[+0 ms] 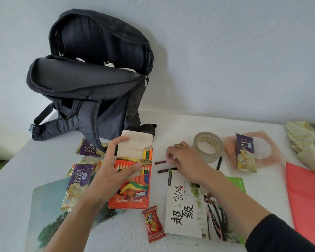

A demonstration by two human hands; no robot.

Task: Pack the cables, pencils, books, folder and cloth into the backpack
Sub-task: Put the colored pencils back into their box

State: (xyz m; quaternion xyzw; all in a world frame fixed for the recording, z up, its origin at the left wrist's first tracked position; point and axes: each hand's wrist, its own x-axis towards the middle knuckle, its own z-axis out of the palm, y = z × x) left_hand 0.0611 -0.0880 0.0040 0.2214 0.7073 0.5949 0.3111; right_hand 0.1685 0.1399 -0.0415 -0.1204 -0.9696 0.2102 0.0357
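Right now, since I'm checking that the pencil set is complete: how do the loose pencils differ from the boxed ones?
The loose pencils are dark brown and lie crosswise on the table. The boxed pencils are yellow, green and orange and sit lengthwise, side by side. The right hand pinches a loose one, while the left hand holds the box. Both kinds look like colour pencils.

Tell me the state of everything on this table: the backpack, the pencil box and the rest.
backpack, upright, main pocket unzipped, white cables inside.
pencil box, tray slid out, gripped by left hand.
loose pencils, flat on table, right hand pinching one.
book, closed, flat.
folder, closed, flat.
cloth, crumpled, on the table.
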